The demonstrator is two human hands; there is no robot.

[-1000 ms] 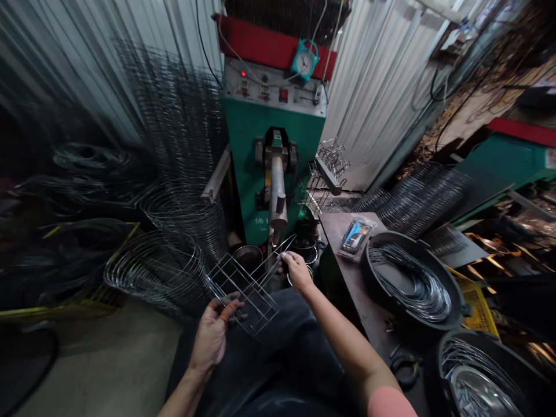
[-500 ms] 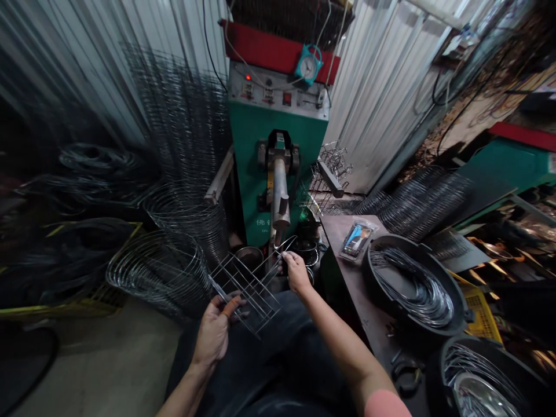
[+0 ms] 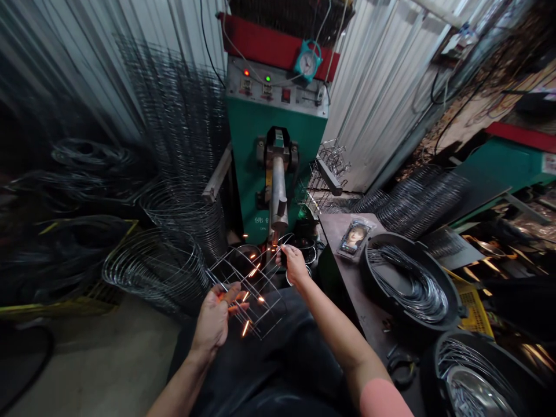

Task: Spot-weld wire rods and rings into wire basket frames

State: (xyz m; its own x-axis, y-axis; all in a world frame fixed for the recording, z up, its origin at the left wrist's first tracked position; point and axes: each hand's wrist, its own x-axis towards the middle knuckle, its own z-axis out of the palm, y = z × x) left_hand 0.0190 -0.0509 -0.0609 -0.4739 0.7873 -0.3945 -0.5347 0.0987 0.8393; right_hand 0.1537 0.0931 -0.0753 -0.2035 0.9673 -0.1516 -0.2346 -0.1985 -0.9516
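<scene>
A wire rack (image 3: pixel 256 289) of crossed thin metal rods is held between my two hands, tilted in front of a green spot welding machine (image 3: pixel 247 150). My left hand (image 3: pixel 215 318) is closed around the rack's near left edge. By the far right corner, my right hand (image 3: pixel 292 263) pinches thin wire close beneath the electrode tip (image 3: pixel 277 231). Orange sparks (image 3: pixel 254 269) fly from the tip across the rack and past my left fingers. Exactly where the tip meets the wire is hard to make out.
Tall stacks of wire rings (image 3: pixel 174 116) and a wire basket stack (image 3: pixel 152 266) stand on the left. At right, a side table (image 3: pixel 336 237) bears a phone (image 3: pixel 354 237) and a black pan of wires (image 3: pixel 377 295). Another pan (image 3: pixel 438 370) sits nearer me.
The electrode arm has come down onto the rack's far corner and sparks have appeared. A green light has lit on the machine's panel. Both hands keep their hold, almost in place.
</scene>
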